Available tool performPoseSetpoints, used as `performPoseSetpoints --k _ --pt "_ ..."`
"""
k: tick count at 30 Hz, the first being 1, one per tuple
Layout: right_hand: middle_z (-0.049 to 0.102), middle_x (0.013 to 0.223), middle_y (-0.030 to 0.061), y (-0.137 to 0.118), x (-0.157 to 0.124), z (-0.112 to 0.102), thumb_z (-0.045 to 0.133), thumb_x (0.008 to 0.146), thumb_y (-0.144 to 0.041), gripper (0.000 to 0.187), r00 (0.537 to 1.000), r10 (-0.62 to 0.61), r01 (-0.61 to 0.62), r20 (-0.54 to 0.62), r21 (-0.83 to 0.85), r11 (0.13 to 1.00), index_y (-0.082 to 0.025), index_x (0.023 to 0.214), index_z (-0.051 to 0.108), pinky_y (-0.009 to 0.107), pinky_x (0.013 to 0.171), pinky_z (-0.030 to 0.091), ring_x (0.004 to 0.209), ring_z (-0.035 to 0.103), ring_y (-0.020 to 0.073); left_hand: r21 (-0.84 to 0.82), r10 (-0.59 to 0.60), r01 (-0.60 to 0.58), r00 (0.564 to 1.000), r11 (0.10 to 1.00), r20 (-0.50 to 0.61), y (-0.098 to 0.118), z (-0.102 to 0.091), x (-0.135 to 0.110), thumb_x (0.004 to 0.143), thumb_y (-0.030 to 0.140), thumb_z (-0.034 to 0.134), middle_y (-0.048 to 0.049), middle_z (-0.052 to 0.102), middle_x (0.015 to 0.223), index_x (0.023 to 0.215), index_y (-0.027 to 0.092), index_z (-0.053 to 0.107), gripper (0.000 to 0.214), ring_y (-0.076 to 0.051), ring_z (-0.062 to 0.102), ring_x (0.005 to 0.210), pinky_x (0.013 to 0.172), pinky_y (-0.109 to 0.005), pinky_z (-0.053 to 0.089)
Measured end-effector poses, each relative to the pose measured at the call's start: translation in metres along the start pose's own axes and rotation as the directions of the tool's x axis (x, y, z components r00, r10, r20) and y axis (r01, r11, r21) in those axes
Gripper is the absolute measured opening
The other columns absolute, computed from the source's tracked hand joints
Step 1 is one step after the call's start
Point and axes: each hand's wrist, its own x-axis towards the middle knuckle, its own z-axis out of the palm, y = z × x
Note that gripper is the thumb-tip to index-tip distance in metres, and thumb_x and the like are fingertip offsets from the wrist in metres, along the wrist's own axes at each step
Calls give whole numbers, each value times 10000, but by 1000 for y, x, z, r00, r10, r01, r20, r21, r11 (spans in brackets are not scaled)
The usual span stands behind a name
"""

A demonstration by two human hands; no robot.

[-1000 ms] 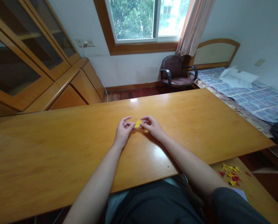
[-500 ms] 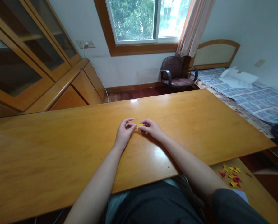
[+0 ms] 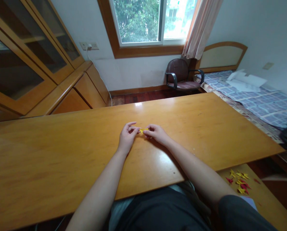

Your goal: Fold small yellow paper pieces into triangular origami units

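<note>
A small piece of folded yellow paper is held between my two hands, above the middle of the wooden table. My left hand pinches its left end between thumb and index finger, with the other fingers loosely curled. On the other side, my right hand grips the right part of the paper, its thumb on the near face. The fingertips hide part of the paper, so its exact folded shape cannot be made out.
Several yellow and red folded paper pieces lie on a lower wooden surface at the right, beside a pale sheet. Beyond the table stand a chair, a bed and a glass-door cabinet.
The yellow paper now shows a narrower, pointed shape between my fingers. My left fingertips have shifted slightly left; my right hand has barely moved.
</note>
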Motion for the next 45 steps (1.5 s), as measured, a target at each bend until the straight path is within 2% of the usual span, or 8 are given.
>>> performPoseSetpoints --k 5,11,16,19,23,26,37,45 --pt "648 644 -12 0 1 -1 718 711 -473 373 999 33 -33 17 8 999 -145 874 648 232 554 428 581 591 132 24 2 -3 1000 1000 5 3 2 -1 756 336 721 3 681 724 1043 167 579 362 -145 669 711 751 -272 512" --pt "641 648 -6 1 1 -2 717 725 -444 326 999 1 2 47 -65 998 -135 820 675 224 558 412 586 559 118 29 4 -4 1000 1000 5 2 1 -1 775 352 704 3 680 714 1047 168 584 350 -144 666 708 759 -275 514" --pt "615 624 -14 1 1 -2 708 720 -451 332 1000 -2 3 18 -39 999 -132 800 661 226 534 397 558 528 109 -31 -1 0 1000 1000 -24 1 0 -1 809 394 661 -44 708 845 1049 164 583 341 -144 662 734 743 -287 530" --pt "608 618 -16 0 0 -2 711 712 -455 338 1000 3 -3 5 -12 1000 -131 791 654 225 533 394 558 527 108 -12 -19 19 1000 1000 -4 0 0 0 801 427 661 -54 697 902 1023 162 607 349 -152 654 755 718 -286 532" --pt "622 649 -6 -1 -1 -2 713 713 -456 343 1000 12 -12 9 -12 1000 -130 809 664 224 542 406 585 544 112 168 -24 8 995 986 94 -1 -2 0 781 436 681 -36 693 844 897 158 673 301 -158 635 761 741 -271 501" --pt "633 677 1 -1 -1 -2 728 702 -452 345 1000 5 -5 4 -45 999 -133 823 677 225 541 416 601 550 116 252 -14 -17 992 967 122 -2 -4 0 786 427 676 -23 689 784 813 160 692 269 -157 620 756 741 -256 475" --pt "646 683 6 2 0 -3 744 684 -469 349 1000 -4 4 7 -46 999 -145 799 683 229 537 423 599 556 120 156 -65 44 989 987 131 1 -4 0 794 418 655 -9 666 698 732 161 677 265 -146 601 693 711 -248 473" --pt "628 644 -3 1 -2 -5 726 712 -454 337 999 16 -13 45 -67 998 -133 803 676 223 549 413 586 551 116 252 -49 18 992 967 116 0 -5 -1 826 454 613 -12 676 695 718 167 672 312 -151 609 682 693 -244 470"
